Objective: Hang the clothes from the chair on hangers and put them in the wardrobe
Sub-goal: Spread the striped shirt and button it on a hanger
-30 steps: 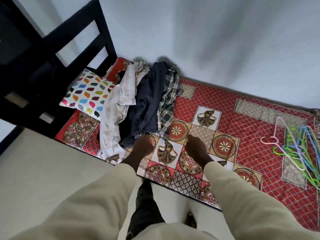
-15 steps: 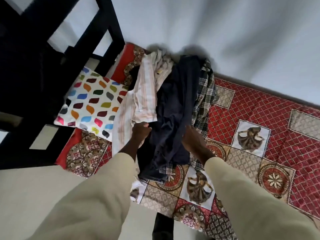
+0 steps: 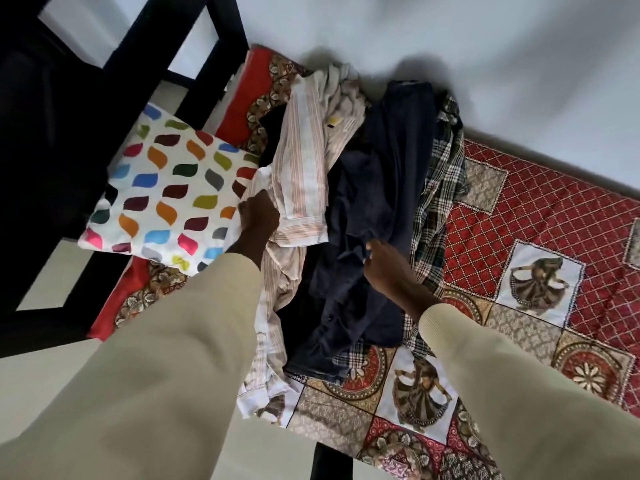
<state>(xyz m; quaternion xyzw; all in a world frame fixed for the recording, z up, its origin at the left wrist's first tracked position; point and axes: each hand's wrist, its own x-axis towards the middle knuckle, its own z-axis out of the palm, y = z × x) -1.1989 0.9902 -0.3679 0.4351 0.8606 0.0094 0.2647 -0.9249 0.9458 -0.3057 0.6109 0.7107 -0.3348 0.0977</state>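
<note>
Both arms reach forward and down over the bed [image 3: 540, 216]. Left hand [image 3: 259, 213] fisted on the striped shirt [image 3: 304, 174], just right of the patterned pillow [image 3: 166, 199]. Right hand [image 3: 388, 268] pinches the navy shirt [image 3: 377, 188], palm down. Plaid shirt [image 3: 440, 181] lies beyond it, farther from the pillow.

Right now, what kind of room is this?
Probably a bedroom: a patterned bedspread covers what looks like a bed against a plain wall, with a pillow and a pile of shirts on it.
</note>
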